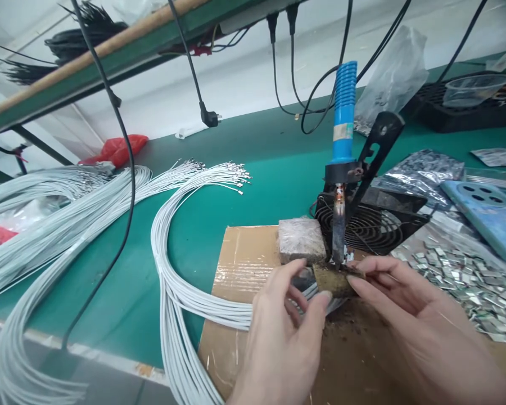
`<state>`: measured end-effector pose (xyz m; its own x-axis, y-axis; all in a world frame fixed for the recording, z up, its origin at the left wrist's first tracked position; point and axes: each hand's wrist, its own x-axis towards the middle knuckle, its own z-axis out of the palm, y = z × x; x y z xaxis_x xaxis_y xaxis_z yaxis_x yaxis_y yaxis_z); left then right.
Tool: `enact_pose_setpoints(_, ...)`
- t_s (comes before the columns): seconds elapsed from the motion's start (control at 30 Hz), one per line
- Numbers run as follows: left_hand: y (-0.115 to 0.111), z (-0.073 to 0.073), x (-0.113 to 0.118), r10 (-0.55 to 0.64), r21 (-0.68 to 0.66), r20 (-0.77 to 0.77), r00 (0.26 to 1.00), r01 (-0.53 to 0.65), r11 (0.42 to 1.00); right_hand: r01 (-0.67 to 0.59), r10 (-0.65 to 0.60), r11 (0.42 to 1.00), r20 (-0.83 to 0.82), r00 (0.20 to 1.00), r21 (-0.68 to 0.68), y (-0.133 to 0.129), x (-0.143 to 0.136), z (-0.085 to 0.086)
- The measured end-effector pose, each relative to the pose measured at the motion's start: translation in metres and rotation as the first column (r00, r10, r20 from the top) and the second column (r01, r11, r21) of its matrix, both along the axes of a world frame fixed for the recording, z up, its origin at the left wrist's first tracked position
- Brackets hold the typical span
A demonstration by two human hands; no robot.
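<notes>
We're at a green table (257, 163), shelf (109, 50) overhead at 11 o'clock. Left hand (278, 332) has a narrow grip on white wires (181, 281); right hand (421, 326) pinches something tiny under the soldering iron (341, 169), cardboard (240, 270) at 6 o'clock.

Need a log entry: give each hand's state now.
Left hand: pinched on white wires.
Right hand: fingertips at the block under the iron; grip unclear.
</notes>
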<state>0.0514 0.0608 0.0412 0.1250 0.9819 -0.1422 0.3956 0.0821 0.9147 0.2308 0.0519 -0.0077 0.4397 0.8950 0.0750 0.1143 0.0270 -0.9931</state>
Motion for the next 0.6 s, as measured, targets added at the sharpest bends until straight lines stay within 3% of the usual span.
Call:
enact_pose_setpoints(0.2, 0.013, -0.016, 0.018, 0.072, 0.003, 0.025, 0.997, -0.072, 0.997, 0.043, -0.042, 0.999, 0.029, 0.999, -0.018, -0.006, -0.005, -0.002)
enact_pose_setpoints(0.4, 0.011, -0.016, 0.022, 0.029, 0.218, 0.069, 0.997, -0.044, 0.975, 0.165, -0.163, 0.986, 0.148, 0.976, -0.001, -0.022, -0.015, -0.016)
enact_pose_setpoints(0.53, 0.005, -0.014, 0.021, 0.006, 0.363, 0.092, 0.996, -0.039, 0.931, 0.107, -0.204, 0.970, 0.483, 0.852, 0.220, -0.030, -0.021, -0.014)
enact_pose_setpoints(0.6, 0.006, -0.014, 0.021, 0.000, 0.397, 0.094, 0.996, -0.038, 0.917, 0.046, -0.216, 0.953, 0.566, 0.796, 0.299, -0.028, -0.023, -0.011)
